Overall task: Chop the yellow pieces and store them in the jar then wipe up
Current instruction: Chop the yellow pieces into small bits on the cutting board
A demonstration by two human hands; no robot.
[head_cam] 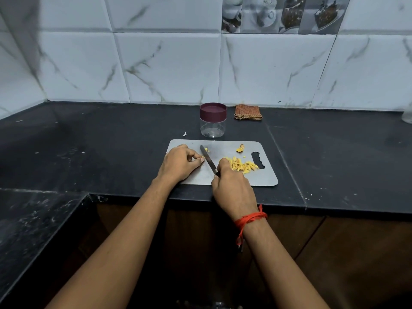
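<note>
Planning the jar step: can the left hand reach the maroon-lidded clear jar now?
Probably yes. The maroon-lidded clear jar stands just behind the grey metal cutting board; only the steel knife lies near the left hand. That hand pinches a small yellow piece, so it must drop that first.

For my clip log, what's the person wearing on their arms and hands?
Bare forearms, no sleeves or gloves in view. A red thread is tied round the wrist of the right hand, one loose end hanging. The left hand wears nothing.
</note>
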